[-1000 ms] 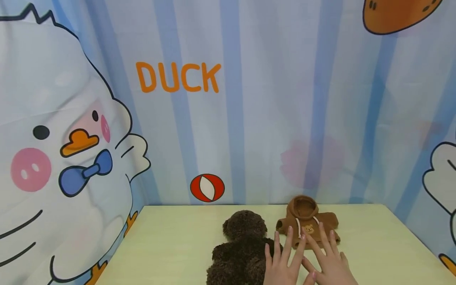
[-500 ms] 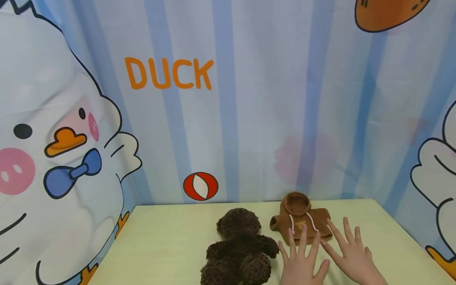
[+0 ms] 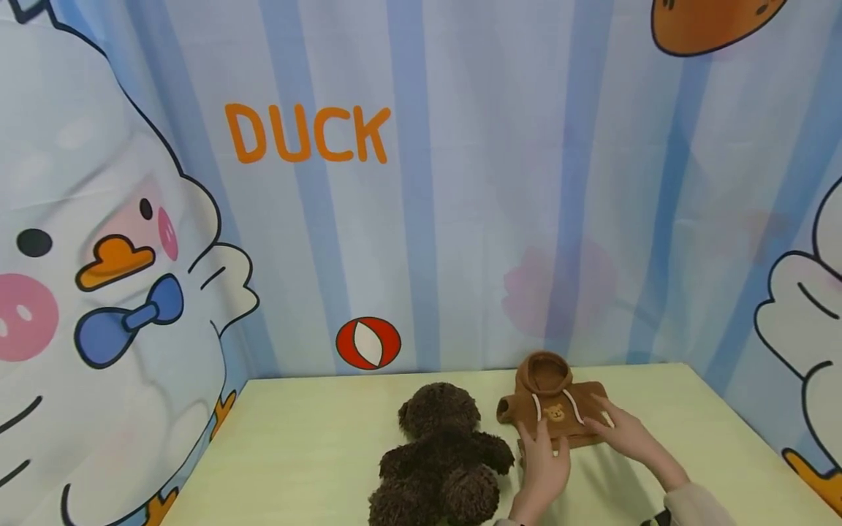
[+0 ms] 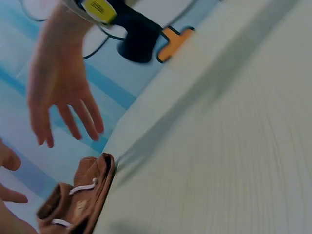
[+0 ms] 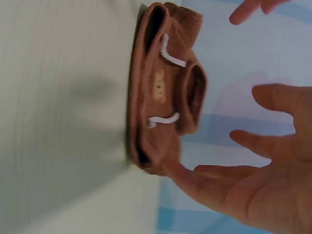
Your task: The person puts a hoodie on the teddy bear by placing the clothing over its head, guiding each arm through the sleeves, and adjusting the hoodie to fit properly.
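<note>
The left hand (image 3: 544, 467) and right hand (image 3: 626, 434) have just turned in toward the brown hoodie (image 3: 555, 398), fingers apart (gripping nothing). It lies far on the worktop (image 3: 309, 438), right of the fuzzy bear (image 3: 439, 453). The hoodie seems their job now.

I can see 1 cream sleeve (image 3: 700, 505) on the person's right arm, stopping short of the right hand (image 3: 625, 434), which is bare. By that wrist sits a chunky black gadget (image 4: 139, 36) with a rounded end, beside 1 yellow patch (image 4: 100, 9) with dark marks too blurred to read. Below the left hand (image 3: 546, 469) only a thin greyish sliver (image 3: 505, 522) shows, sleeve or strap, I can't tell.
</note>
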Available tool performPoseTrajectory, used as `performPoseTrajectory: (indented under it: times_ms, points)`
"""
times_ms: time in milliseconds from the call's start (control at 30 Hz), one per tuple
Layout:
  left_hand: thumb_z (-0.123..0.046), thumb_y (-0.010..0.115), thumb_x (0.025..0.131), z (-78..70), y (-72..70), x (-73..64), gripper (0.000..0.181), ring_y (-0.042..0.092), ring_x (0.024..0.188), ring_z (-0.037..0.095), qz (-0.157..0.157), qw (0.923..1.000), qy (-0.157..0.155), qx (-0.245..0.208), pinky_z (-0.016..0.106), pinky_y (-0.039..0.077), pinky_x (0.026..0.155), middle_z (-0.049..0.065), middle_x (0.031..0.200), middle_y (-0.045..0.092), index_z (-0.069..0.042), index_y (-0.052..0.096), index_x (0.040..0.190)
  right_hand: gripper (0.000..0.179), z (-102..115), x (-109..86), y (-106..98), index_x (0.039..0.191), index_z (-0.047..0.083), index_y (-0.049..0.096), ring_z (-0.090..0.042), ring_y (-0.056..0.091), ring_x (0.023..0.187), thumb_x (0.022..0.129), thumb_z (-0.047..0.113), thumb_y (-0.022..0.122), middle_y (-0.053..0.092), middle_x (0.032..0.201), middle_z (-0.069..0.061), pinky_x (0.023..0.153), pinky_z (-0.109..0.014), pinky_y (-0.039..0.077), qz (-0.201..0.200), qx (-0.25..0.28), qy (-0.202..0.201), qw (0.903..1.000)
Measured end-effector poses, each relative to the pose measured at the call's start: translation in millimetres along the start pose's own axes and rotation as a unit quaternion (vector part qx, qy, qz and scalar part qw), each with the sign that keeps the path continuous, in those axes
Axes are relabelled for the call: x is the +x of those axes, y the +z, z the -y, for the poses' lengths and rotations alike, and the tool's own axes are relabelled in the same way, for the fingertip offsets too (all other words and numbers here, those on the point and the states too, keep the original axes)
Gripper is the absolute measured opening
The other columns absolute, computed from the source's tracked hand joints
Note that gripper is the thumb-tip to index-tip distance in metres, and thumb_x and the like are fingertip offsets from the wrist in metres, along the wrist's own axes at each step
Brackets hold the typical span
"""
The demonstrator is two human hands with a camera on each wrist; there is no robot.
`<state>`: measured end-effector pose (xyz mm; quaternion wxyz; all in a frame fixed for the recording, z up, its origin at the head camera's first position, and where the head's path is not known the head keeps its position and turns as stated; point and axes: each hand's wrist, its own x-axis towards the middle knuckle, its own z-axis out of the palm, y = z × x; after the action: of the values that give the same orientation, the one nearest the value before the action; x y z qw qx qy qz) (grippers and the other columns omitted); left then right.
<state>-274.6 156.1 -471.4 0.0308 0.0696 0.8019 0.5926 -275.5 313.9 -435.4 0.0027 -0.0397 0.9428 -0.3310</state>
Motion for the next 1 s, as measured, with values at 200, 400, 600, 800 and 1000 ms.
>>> performPoseTrajectory:
  times_ms: [200, 400, 600, 800, 1000]
  points:
    - [-0.011, 0.05, 0.081, 14.9, 4.8, 10.7, 0.018, 0.053, 0.087, 0.026, -0.125, 0.9809, -0.081, -0.126, 0.038, 0.041, 0.072, 0.014, 0.092, 0.056, 0.001, 0.056, 0.093, 0.071, -21.2, 17.8, 4.1, 0.137, -0.01, 0.013, -0.054, 0.025, 0.121, 0.094, 0.044, 0.033, 0.012, 0.137, -0.037, 0.086, -0.051, 0.042, 0.047, 0.168, 0.119, 0.9774]
    - [-0.008, 0.048, 0.08, 24.4, 10.1, 21.9, 0.021, 0.055, 0.087, 0.025, -0.147, 0.9611, -0.144, -0.185, 0.041, 0.043, 0.074, 0.012, 0.094, 0.058, 0.001, 0.058, 0.096, 0.065, -50.7, 19.4, 12.1, 0.134, -0.013, 0.018, -0.029, 0.055, 0.069, 0.094, 0.037, 0.03, 0.032, 0.127, -0.035, 0.069, -0.033, 0.044, -0.013, 0.235, 0.151, 0.9601]
    - [-0.006, 0.05, 0.082, 31.4, 21.5, 31.3, 0.027, 0.057, 0.095, 0.031, -0.156, 0.9574, -0.15, -0.191, 0.043, 0.046, 0.078, 0.016, 0.105, 0.06, 0.0, 0.061, 0.106, 0.058, -67.9, 23.9, 18.3, 0.134, -0.011, 0.025, -0.016, 0.055, 0.066, 0.092, 0.027, 0.036, 0.056, 0.109, -0.02, 0.057, -0.023, 0.036, -0.046, 0.289, 0.154, 0.9437]
    - [0.004, 0.051, 0.082, 30.9, 23.2, 33.9, 0.029, 0.05, 0.104, 0.037, -0.156, 0.9582, -0.116, -0.21, 0.043, 0.044, 0.084, 0.024, 0.112, 0.053, 0.008, 0.056, 0.111, 0.045, -73.8, 30.1, 15.4, 0.133, -0.001, 0.037, 0.0, 0.043, 0.055, 0.09, 0.011, 0.042, 0.054, 0.089, 0.015, 0.058, -0.022, 0.039, -0.021, 0.4, 0.155, 0.9032]
    - [0.016, 0.049, 0.072, 28.8, 23.5, 34.2, 0.045, 0.05, 0.081, 0.026, -0.13, 0.9466, -0.118, -0.27, 0.028, 0.041, 0.061, 0.026, 0.118, 0.044, 0.009, 0.05, 0.116, 0.061, -81.4, 40.0, 10.8, 0.142, -0.003, 0.002, 0.002, 0.037, 0.056, 0.088, 0.003, 0.03, 0.006, 0.143, -0.028, 0.058, -0.019, 0.033, 0.064, 0.461, 0.137, 0.8746]
